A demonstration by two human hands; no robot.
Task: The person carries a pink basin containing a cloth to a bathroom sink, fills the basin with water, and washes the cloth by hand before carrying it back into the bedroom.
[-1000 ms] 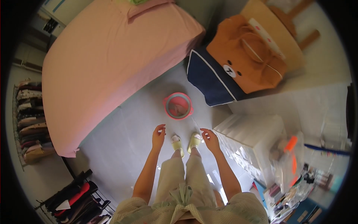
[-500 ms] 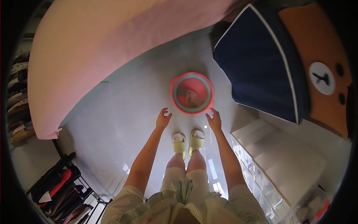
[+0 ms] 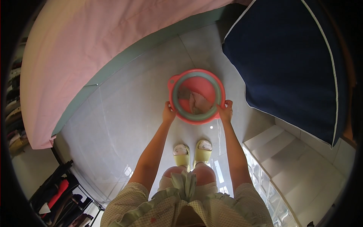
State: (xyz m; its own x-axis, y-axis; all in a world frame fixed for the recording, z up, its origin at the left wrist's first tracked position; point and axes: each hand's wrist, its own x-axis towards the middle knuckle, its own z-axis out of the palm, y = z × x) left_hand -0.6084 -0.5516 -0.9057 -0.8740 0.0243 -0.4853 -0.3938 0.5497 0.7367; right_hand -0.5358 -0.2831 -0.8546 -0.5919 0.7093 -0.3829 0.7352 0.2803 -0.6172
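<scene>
Both your hands come forward to the basin since the earlier frame, closing the gaps that stood between your fingers and its sides, and the basin looks larger in the head view.

From that head view, your right hand (image 3: 225, 111) has its thumb over the rim and its fingers outside, so the right grip looks closed on the basin's edge. Your left hand (image 3: 169, 112) meets the outer side at the lower left; its fingers are partly hidden, so you cannot tell whether that grip is closed or only touching.

The coral basin (image 3: 196, 122) with its grey-green inner ring sits between your hands, just ahead of your yellow-green slippers (image 3: 203, 154), over the tiled floor (image 3: 124, 109). A crumpled pinkish cloth (image 3: 200, 103) lies inside it, touched by neither hand.

As for progress, reaching the basin looks done, and a hold on the right side seems made. A sure hold on the left is not yet shown, nor is any clear lift: you cannot tell whether the base rests on the floor or hangs just above it. The cloth is still in the basin.
</scene>
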